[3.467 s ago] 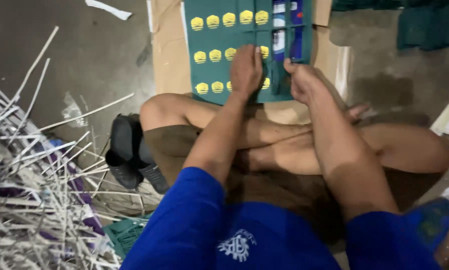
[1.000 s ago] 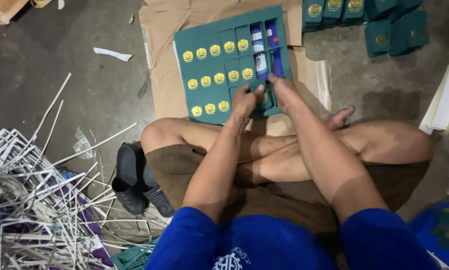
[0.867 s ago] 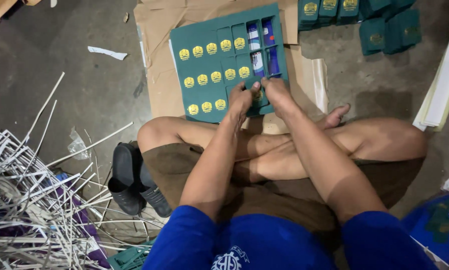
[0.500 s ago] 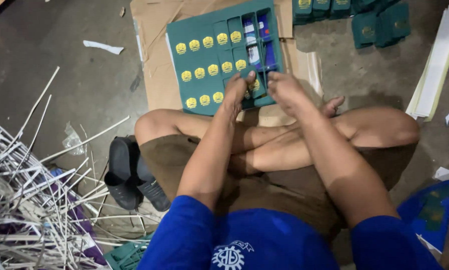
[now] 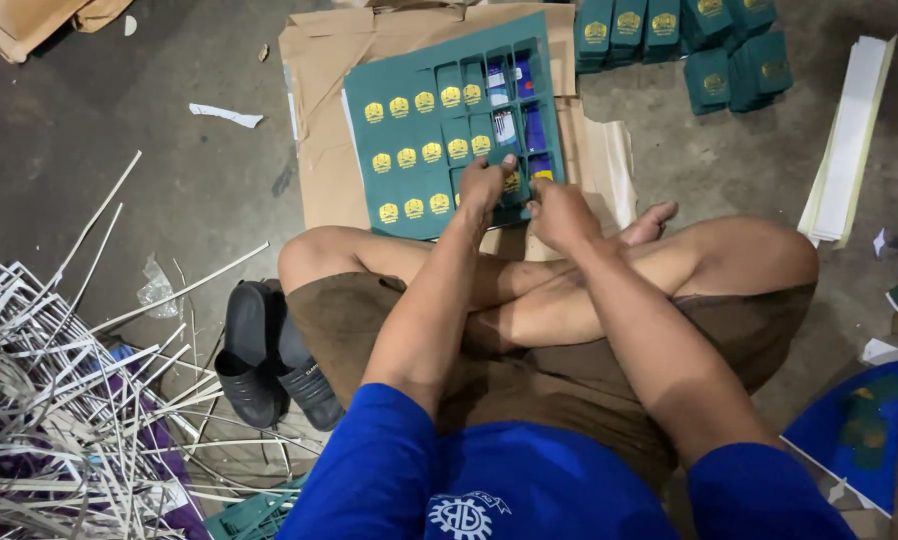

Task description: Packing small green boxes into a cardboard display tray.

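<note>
- The left hand is pressed on the near edge of the green die-cut card sheet, fingers curled, pinching a piece.
- The right hand is closed in a loose fist just beside it, at the same edge; what it grips cannot be told.
- The sheet lies flat on brown cardboard ahead of the crossed legs; it is judged light, thin and easily torn, best held at the edges.
- Both forearms are stretched forward over the knees.
- 2 black sandals and white strips lie to the left.
</note>
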